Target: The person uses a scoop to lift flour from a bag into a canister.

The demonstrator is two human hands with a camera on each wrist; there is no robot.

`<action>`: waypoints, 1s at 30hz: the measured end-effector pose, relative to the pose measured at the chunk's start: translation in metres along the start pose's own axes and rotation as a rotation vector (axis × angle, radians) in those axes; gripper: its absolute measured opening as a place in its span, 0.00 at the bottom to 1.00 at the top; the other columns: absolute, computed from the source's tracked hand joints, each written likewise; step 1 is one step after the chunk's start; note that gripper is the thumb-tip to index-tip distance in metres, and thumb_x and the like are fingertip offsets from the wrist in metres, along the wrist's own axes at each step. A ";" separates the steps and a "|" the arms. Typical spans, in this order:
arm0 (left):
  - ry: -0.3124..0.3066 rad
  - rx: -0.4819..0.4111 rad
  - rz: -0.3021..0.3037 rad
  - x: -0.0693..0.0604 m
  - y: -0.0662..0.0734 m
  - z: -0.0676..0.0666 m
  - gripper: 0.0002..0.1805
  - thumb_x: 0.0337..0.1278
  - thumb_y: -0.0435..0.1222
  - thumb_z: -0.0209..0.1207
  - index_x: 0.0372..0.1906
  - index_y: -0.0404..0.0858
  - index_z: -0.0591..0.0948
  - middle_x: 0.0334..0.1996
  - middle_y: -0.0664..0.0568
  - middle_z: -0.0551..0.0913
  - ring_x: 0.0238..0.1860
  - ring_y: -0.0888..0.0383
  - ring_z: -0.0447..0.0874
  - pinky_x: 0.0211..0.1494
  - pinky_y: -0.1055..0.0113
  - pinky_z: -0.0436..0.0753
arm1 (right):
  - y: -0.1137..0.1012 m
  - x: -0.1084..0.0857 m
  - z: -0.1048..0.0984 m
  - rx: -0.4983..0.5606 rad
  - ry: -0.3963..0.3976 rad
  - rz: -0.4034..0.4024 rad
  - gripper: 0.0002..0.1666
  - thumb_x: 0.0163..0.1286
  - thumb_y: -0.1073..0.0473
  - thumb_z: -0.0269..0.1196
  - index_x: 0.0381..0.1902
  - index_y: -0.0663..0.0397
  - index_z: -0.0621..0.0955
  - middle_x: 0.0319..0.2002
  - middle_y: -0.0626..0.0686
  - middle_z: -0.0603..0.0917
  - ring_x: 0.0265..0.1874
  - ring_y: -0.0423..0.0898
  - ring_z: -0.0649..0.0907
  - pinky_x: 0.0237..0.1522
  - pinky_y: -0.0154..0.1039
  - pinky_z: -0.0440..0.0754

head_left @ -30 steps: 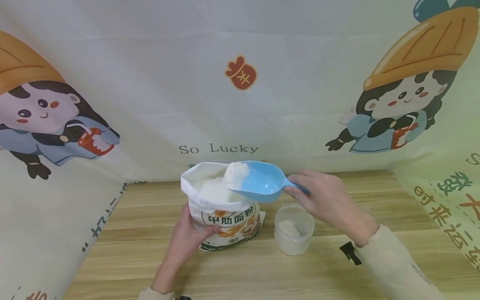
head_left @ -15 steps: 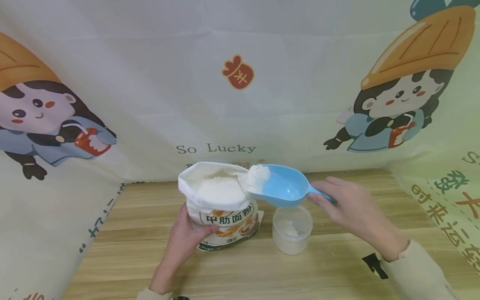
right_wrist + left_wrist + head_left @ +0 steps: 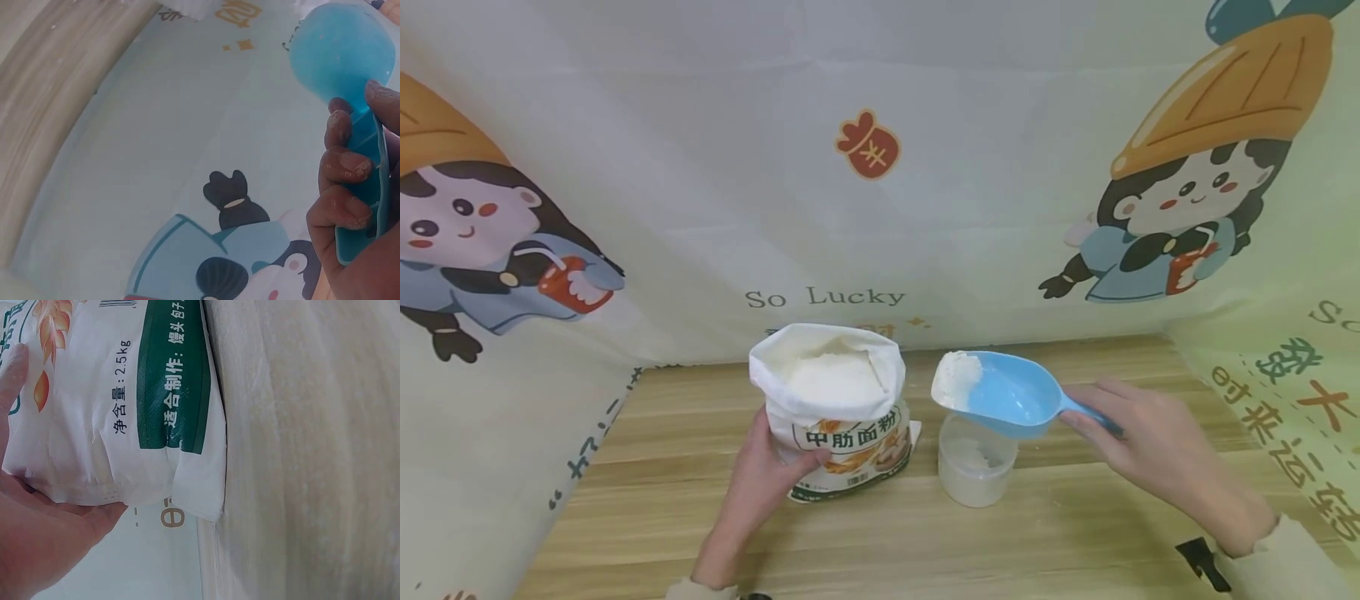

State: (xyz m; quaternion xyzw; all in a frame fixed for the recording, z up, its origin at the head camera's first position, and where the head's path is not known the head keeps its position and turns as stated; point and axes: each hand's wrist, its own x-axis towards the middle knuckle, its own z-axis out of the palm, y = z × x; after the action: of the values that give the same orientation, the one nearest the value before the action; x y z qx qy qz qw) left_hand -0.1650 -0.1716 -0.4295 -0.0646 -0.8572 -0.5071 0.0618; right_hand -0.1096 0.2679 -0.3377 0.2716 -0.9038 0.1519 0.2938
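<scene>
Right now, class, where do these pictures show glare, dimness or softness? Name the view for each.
Head view: small pale glints inside the scoop; left wrist view: large print on the bag is legible, while the table grain looks soft; right wrist view: dim, the right hand darker than the pale backdrop.

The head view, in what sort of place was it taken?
Probably a small staged tabletop corner: cartoon-printed sheets stand behind and beside a wood-grain table, with a flour bag and a clear tub on it.
</scene>
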 end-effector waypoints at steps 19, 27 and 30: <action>-0.008 -0.010 0.013 0.001 -0.004 -0.001 0.55 0.43 0.41 0.81 0.76 0.42 0.62 0.65 0.44 0.75 0.67 0.40 0.73 0.70 0.34 0.69 | 0.026 -0.034 -0.018 -0.126 -0.084 0.024 0.18 0.66 0.46 0.72 0.48 0.50 0.90 0.38 0.47 0.90 0.26 0.41 0.85 0.21 0.36 0.79; -0.010 -0.007 0.004 0.000 -0.004 0.000 0.55 0.44 0.42 0.81 0.76 0.42 0.61 0.65 0.43 0.75 0.67 0.40 0.73 0.70 0.34 0.70 | 0.032 -0.037 -0.021 -0.150 -0.147 0.018 0.21 0.70 0.39 0.67 0.47 0.47 0.90 0.33 0.41 0.86 0.22 0.30 0.74 0.16 0.30 0.68; -0.011 -0.011 -0.004 0.000 -0.004 0.001 0.55 0.44 0.41 0.81 0.76 0.42 0.61 0.65 0.43 0.75 0.67 0.40 0.73 0.70 0.35 0.69 | 0.033 -0.036 -0.023 -0.165 -0.186 0.021 0.20 0.69 0.40 0.68 0.47 0.47 0.90 0.32 0.40 0.85 0.21 0.29 0.72 0.16 0.30 0.67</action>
State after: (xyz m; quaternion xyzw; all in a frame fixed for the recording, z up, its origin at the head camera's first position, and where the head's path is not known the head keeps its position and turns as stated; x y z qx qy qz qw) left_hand -0.1661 -0.1727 -0.4329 -0.0659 -0.8550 -0.5115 0.0555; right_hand -0.0939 0.3194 -0.3454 0.2499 -0.9393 0.0544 0.2285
